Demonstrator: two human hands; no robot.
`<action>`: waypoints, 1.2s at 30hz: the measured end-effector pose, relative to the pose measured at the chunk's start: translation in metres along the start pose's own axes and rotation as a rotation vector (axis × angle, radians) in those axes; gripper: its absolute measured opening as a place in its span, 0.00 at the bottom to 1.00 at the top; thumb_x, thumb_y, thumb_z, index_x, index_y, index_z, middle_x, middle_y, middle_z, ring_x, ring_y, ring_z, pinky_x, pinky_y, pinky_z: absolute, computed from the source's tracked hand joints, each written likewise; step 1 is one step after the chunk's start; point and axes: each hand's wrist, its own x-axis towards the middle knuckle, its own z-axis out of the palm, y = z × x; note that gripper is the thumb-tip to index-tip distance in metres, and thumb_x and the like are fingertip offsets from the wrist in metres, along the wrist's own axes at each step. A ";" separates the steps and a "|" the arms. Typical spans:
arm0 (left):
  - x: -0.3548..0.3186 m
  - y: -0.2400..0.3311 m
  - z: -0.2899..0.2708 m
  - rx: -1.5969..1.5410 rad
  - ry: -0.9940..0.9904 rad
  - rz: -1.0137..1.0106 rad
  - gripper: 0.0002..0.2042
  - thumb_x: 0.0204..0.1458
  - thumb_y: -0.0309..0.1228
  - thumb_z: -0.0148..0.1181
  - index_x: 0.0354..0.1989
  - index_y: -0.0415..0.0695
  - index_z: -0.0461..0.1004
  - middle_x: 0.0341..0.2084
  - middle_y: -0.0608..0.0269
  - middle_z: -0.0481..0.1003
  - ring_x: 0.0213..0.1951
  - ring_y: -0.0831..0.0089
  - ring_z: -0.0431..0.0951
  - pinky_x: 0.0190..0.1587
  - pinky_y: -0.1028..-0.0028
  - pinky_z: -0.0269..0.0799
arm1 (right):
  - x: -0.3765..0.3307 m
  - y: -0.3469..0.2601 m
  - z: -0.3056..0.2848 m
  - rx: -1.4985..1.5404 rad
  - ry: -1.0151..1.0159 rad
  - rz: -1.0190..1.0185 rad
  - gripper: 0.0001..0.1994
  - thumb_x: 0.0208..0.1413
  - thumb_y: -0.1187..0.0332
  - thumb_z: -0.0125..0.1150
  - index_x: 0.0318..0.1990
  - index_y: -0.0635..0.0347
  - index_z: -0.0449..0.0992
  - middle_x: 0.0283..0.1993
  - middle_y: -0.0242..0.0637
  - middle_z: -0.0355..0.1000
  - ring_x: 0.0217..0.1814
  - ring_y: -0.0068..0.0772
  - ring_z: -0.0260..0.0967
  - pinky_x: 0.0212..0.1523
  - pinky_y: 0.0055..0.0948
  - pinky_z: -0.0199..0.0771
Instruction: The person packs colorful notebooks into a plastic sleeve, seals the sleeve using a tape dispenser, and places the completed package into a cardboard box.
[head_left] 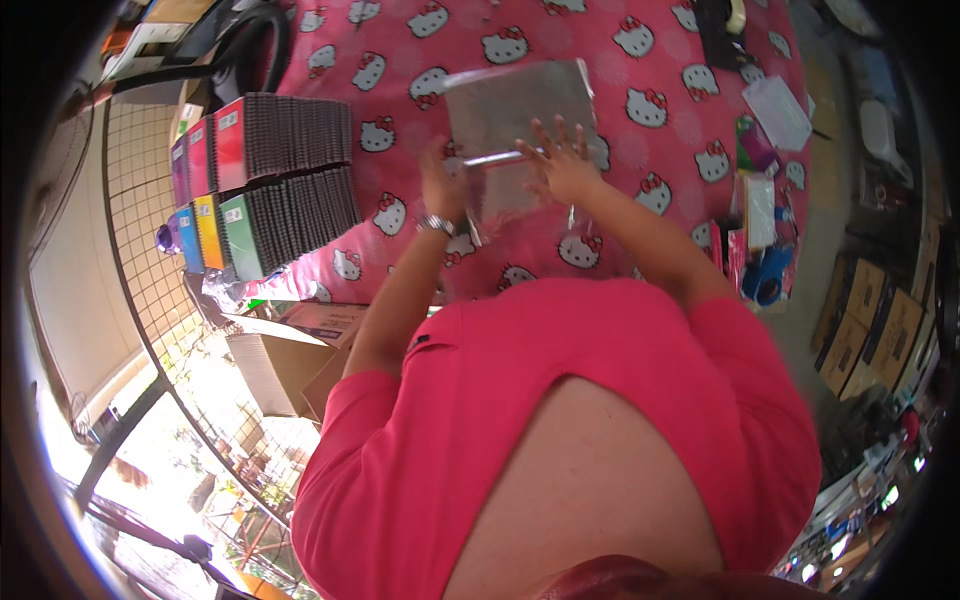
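Observation:
A flat book wrapped in clear, shiny plastic film [515,105] lies on a pink cartoon-cat tablecloth [400,60] in front of me. My right hand [562,160] lies flat on the film with fingers spread, pressing it down near the fold. On the left edge of the wrapped book, my left hand [440,185], with a watch on its wrist, pinches the film. A loose sheet of film hangs below the hands toward me.
Stacks of spiral notebooks [285,175] with coloured covers stand at the left of the table. A tape dispenser [768,280], packets and a plastic sleeve [778,110] lie at the right. An open cardboard box [285,360] and a wire grid are lower left.

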 end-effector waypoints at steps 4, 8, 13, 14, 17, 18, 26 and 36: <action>-0.046 -0.017 0.008 0.303 -0.303 0.147 0.34 0.44 0.44 0.61 0.60 0.46 0.59 0.58 0.45 0.58 0.59 0.50 0.59 0.60 0.56 0.54 | 0.003 -0.016 -0.022 -0.021 -0.127 -0.013 0.46 0.46 0.33 0.49 0.69 0.30 0.33 0.73 0.37 0.17 0.73 0.59 0.12 0.64 0.64 0.14; -0.067 0.003 0.009 0.545 -0.449 0.259 0.37 0.40 0.50 0.63 0.62 0.62 0.58 0.65 0.53 0.50 0.65 0.53 0.50 0.64 0.54 0.46 | 0.001 -0.008 -0.015 0.022 -0.130 -0.023 0.52 0.41 0.32 0.54 0.69 0.33 0.32 0.72 0.40 0.15 0.72 0.61 0.10 0.63 0.66 0.16; -0.054 -0.016 0.022 0.458 -0.356 0.224 0.20 0.43 0.43 0.60 0.47 0.57 0.72 0.58 0.59 0.62 0.58 0.55 0.61 0.58 0.58 0.58 | -0.002 -0.014 -0.049 0.017 -0.259 -0.069 0.55 0.36 0.34 0.60 0.69 0.30 0.31 0.72 0.41 0.12 0.72 0.65 0.13 0.63 0.68 0.17; -0.050 -0.017 0.023 0.420 -0.361 0.192 0.17 0.43 0.41 0.60 0.43 0.55 0.75 0.55 0.58 0.65 0.55 0.55 0.64 0.56 0.59 0.61 | -0.004 -0.017 -0.057 -0.007 -0.292 -0.097 0.54 0.37 0.35 0.60 0.68 0.28 0.32 0.72 0.44 0.14 0.72 0.65 0.16 0.63 0.67 0.20; -0.026 -0.014 0.024 0.338 -0.415 0.135 0.11 0.43 0.36 0.58 0.35 0.48 0.77 0.43 0.56 0.72 0.47 0.54 0.71 0.50 0.62 0.67 | -0.009 -0.017 -0.069 0.001 -0.366 -0.134 0.49 0.40 0.39 0.60 0.68 0.25 0.36 0.72 0.49 0.20 0.72 0.66 0.24 0.64 0.66 0.27; -0.025 -0.010 0.023 0.315 -0.418 0.058 0.11 0.44 0.35 0.57 0.35 0.47 0.77 0.43 0.55 0.72 0.47 0.54 0.70 0.49 0.62 0.67 | -0.008 -0.017 -0.059 0.056 -0.381 -0.132 0.47 0.42 0.41 0.60 0.68 0.24 0.38 0.72 0.49 0.22 0.71 0.66 0.27 0.65 0.65 0.30; -0.007 -0.018 0.029 -0.245 -0.323 -0.508 0.19 0.52 0.47 0.50 0.39 0.44 0.74 0.43 0.52 0.72 0.43 0.53 0.72 0.46 0.64 0.68 | 0.019 -0.006 -0.069 0.151 -0.262 -0.162 0.22 0.52 0.47 0.53 0.53 0.41 0.72 0.64 0.50 0.53 0.60 0.54 0.57 0.58 0.47 0.60; -0.028 -0.025 0.052 0.137 0.012 0.058 0.20 0.49 0.36 0.56 0.49 0.41 0.64 0.48 0.50 0.66 0.49 0.49 0.66 0.53 0.57 0.63 | 0.106 0.057 -0.093 0.718 -0.445 0.142 0.23 0.56 0.45 0.48 0.36 0.58 0.77 0.31 0.38 0.74 0.32 0.33 0.70 0.35 0.36 0.70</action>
